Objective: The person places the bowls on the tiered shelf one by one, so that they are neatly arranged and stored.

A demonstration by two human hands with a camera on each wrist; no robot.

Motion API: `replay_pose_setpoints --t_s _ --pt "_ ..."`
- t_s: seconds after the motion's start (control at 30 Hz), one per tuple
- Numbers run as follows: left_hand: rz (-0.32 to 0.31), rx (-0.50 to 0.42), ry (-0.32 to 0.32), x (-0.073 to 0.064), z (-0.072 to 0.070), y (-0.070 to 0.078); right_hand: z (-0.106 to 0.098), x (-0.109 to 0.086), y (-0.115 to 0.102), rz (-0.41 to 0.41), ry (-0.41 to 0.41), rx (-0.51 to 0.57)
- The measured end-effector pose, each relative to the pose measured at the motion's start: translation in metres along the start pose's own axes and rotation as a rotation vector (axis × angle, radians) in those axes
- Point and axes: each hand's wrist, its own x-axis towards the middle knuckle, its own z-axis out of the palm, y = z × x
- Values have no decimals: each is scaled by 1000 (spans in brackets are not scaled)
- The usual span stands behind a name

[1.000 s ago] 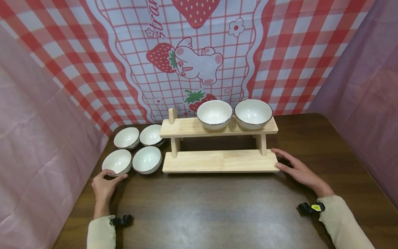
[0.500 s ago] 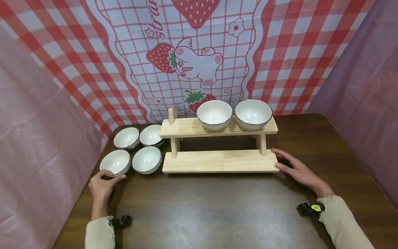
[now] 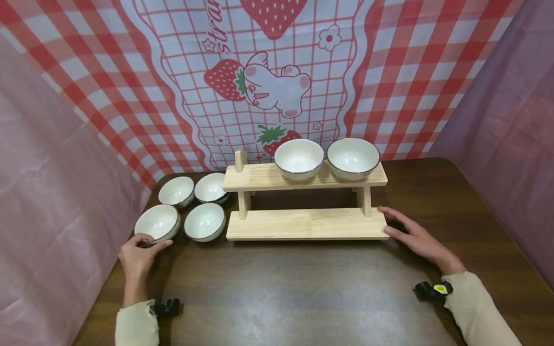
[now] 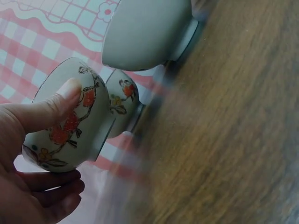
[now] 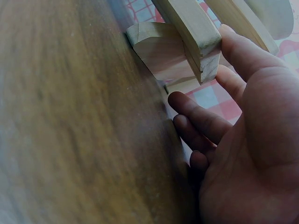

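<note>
My left hand (image 3: 137, 258) pinches the near rim of a white bowl (image 3: 157, 222) at the left of the table. In the left wrist view that bowl (image 4: 96, 123) shows red flowers and branches on its outside, with the thumb on its wall and its foot apparently off the table. At the right end of a two-tier wooden rack (image 3: 303, 225), my right hand (image 3: 417, 242) touches the lower board with thumb and index finger fairly straight. The right wrist view shows these fingertips against the end of the board (image 5: 198, 42), the other fingers loosely bent below.
Three more bowls stand close by the held one: a back-left bowl (image 3: 176, 191), a back-right bowl (image 3: 211, 187) and a front bowl (image 3: 205, 222). On the rack's upper board sit a white bowl (image 3: 299, 158) and a dark-rimmed bowl (image 3: 353, 157). Checkered cloth (image 3: 402, 72) hangs behind.
My left hand has shifted left and slightly away from me with the bowl, opening a wider gap to the bowl on its right. The right hand and the rack have stayed put.
</note>
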Motion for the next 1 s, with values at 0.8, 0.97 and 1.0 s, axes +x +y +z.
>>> replay_pose_setpoints --t_s 0.8,0.97,1.0 --pt "32 -39 -46 -1 -13 37 -1 1 1 5 -1 -3" --pt "25 -47 -65 -2 -15 48 -1 0 1 3 -4 1" --pt "25 -45 -67 -2 -15 50 -1 0 1 4 -5 3"
